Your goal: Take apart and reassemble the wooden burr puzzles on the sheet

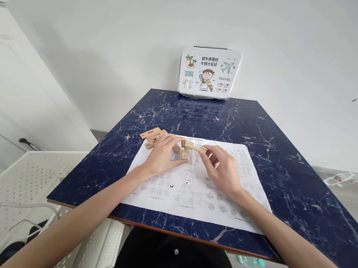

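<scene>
My left hand [162,154] is curved around a small cluster of notched wooden blocks [184,154], its thumb in front and index finger behind. In the thumb and fingers of my right hand [222,167] is the end of a pale wooden notched stick [199,148], whose other end meets the top of the cluster. Just beyond my left hand, several loose wooden sticks [153,134] with cut-outs lie side by side. Beneath both hands is a white instruction sheet [186,209] printed with rows of small diagrams. My left fingers partly hide the cluster.
The dark blue marbled table [207,120] reaches to the wall. At its far edge stands a white cartoon-printed case [208,73] in clear plastic. A white perforated surface [30,176] with cables is at left. A plastic bottle [250,261] lies on the floor.
</scene>
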### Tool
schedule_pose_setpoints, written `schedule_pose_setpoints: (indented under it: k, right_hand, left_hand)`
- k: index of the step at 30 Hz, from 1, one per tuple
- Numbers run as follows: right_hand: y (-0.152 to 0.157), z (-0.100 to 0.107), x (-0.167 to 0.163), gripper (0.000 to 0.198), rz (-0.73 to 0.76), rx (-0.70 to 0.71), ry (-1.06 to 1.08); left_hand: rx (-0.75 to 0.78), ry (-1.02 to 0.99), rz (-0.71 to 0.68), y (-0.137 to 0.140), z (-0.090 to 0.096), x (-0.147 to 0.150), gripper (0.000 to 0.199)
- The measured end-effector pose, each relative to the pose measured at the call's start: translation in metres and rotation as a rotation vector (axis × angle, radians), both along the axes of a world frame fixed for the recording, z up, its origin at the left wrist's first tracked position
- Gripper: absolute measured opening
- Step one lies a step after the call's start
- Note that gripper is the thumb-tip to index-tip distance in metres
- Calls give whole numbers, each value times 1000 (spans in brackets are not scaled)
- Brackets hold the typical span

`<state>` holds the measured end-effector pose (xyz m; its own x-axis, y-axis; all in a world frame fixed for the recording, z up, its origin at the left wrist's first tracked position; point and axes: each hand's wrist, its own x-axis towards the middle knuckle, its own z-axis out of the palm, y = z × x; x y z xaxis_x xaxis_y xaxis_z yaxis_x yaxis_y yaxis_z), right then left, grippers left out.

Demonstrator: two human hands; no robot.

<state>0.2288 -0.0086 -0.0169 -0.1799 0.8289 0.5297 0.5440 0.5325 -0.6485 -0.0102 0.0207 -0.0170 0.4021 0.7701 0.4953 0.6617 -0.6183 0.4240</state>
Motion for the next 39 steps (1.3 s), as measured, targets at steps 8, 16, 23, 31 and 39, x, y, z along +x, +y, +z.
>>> schedule_pose_setpoints:
  k: [8,16,23,31,39]
  right_hand:
    - [17,-17,8,26,-145,-4,-172]
    - [15,-22,3,41,217,-18,-217]
    - [13,-22,0,53,381,67,-271]
    - [14,-25,-1,54,296,52,-308]
    - [12,-24,-2,62,447,43,-372]
  left_hand:
    - [-113,99,99,10,-5,0,59]
    - [-24,87,118,7,-8,-4,41]
    - [-39,70,50,3,-5,-6,65]
    - [-81,207,-9,2,-6,-7,42]
    - [-75,83,-26,-7,2,-6,61]
